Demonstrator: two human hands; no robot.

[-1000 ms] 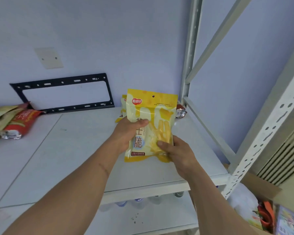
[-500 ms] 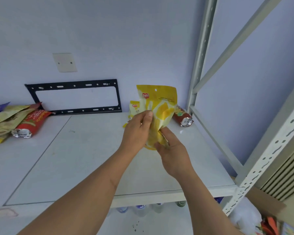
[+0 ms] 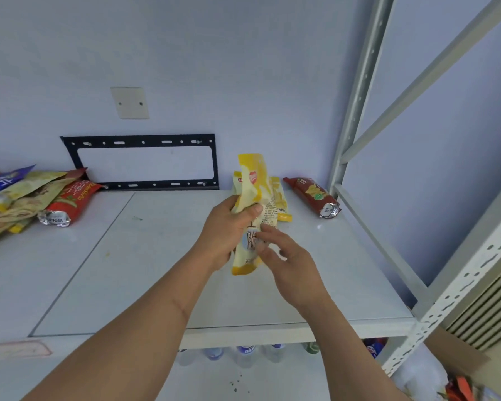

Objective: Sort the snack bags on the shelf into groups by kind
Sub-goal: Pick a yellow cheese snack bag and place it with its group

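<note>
A yellow snack bag [image 3: 250, 215] is gripped upright in the left hand [image 3: 227, 231], thumb curled across its front, above the shelf [image 3: 156, 270] middle. The right hand [image 3: 287, 259] is held loosely open just beside it, with nothing grasped. A matching yellow bag [image 3: 278, 198] is seen behind. Should the one-handed grip loosen, the slick bag could be dropped away from its group.

The yellow snack bag [image 3: 252, 209], shown face-on a second ago, has now been turned edge-on and folded lengthwise within the left hand [image 3: 229, 230]; the right hand [image 3: 287, 256], earlier pinching the bag's lower edge, has been released and is now opened just beside it, fingers barely brushing the pack
</note>
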